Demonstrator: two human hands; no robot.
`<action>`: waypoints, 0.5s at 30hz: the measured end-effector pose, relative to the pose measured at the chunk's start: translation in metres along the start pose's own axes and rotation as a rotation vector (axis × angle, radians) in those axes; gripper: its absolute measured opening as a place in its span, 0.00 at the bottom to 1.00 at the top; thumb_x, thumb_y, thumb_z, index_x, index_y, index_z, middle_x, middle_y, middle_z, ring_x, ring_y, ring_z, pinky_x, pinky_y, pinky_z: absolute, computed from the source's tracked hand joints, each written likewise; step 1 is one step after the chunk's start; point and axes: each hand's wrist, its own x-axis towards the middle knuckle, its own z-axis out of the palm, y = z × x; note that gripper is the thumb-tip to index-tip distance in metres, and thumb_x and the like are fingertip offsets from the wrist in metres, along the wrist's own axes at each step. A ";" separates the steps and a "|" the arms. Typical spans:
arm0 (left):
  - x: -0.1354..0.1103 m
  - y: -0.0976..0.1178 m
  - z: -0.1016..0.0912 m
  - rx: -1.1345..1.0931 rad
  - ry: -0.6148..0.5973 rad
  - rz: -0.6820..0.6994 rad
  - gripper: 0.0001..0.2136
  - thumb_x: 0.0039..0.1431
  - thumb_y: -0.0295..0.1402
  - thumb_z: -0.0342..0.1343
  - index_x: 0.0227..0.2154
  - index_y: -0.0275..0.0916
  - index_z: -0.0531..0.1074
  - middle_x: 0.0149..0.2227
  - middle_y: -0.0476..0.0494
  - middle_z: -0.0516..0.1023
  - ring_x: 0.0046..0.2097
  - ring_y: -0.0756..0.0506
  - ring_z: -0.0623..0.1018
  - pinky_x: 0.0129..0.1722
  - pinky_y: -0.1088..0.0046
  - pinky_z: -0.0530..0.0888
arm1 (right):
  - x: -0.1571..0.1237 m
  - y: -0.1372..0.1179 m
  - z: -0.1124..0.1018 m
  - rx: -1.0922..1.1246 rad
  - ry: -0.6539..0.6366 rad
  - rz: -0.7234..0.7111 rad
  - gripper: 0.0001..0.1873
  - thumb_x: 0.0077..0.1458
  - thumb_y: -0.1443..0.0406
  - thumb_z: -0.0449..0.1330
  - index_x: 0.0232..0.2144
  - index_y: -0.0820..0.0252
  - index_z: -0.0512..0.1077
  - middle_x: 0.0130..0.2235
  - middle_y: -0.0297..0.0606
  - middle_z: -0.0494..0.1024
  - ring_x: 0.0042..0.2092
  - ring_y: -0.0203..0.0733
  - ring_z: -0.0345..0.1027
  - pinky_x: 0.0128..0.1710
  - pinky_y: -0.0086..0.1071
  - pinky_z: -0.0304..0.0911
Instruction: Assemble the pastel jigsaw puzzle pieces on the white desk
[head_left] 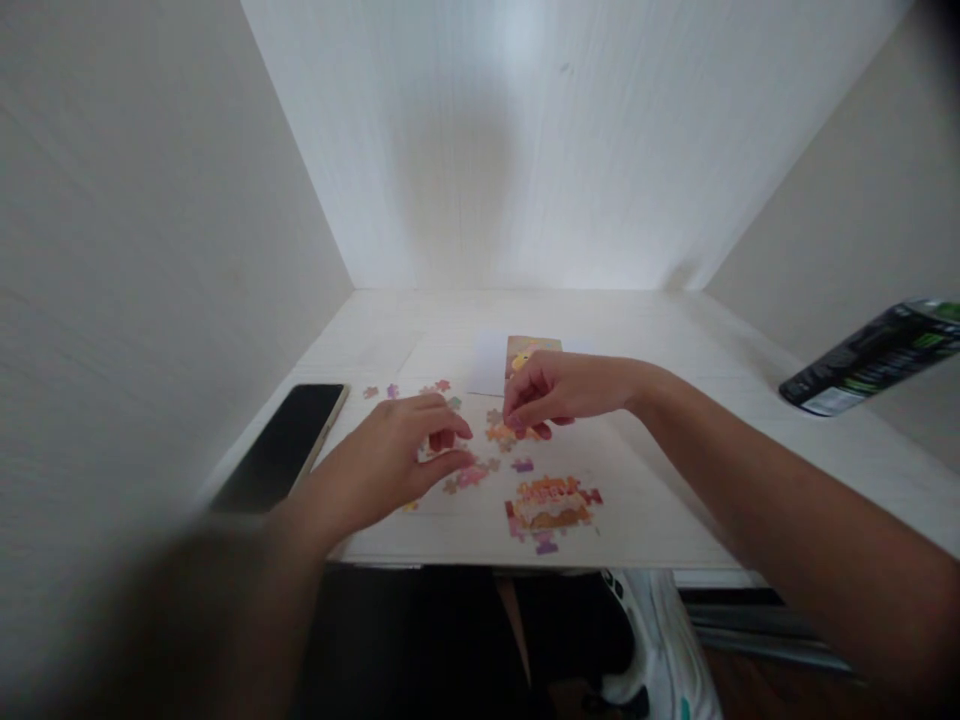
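My left hand (420, 440) hovers over loose jigsaw pieces, with its thumb and fingers apart and nothing visible between them. Fingertips of my right hand (544, 390) are pinched together just above an orange cluster of jigsaw pieces (498, 434); whether a piece is in the pinch is hidden. Pink pieces (472, 475) lie beside my left thumb, and a small purple piece (523, 465) is a little to the right. Nearer the front edge sits a partly joined puzzle section (551, 505) in orange, white and pink.
A dark-screened phone (281, 445) lies at the left. Behind my right hand is a picture card (517, 348) beside a white sheet (487, 362). At the right stands a black can (862, 358). White panels enclose the table (645, 520) on three sides.
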 end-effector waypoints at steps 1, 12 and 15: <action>-0.003 0.006 -0.001 0.028 -0.086 0.015 0.07 0.61 0.39 0.59 0.38 0.44 0.78 0.34 0.51 0.78 0.35 0.49 0.76 0.37 0.71 0.69 | -0.006 0.003 -0.002 0.007 -0.046 0.034 0.10 0.54 0.60 0.63 0.32 0.63 0.76 0.26 0.33 0.75 0.25 0.30 0.64 0.18 0.23 0.52; 0.006 0.061 0.041 0.093 -0.356 0.134 0.10 0.68 0.38 0.49 0.46 0.48 0.74 0.42 0.49 0.76 0.40 0.45 0.75 0.40 0.67 0.71 | -0.024 0.032 0.008 0.104 -0.191 0.133 0.10 0.53 0.60 0.63 0.32 0.62 0.71 0.29 0.34 0.79 0.23 0.31 0.69 0.20 0.24 0.57; 0.009 0.059 0.046 0.092 -0.376 0.124 0.12 0.68 0.38 0.49 0.49 0.48 0.73 0.43 0.47 0.76 0.43 0.44 0.76 0.44 0.66 0.71 | -0.025 0.029 0.008 0.057 -0.174 0.116 0.10 0.53 0.60 0.63 0.30 0.62 0.71 0.25 0.31 0.77 0.21 0.30 0.66 0.22 0.26 0.60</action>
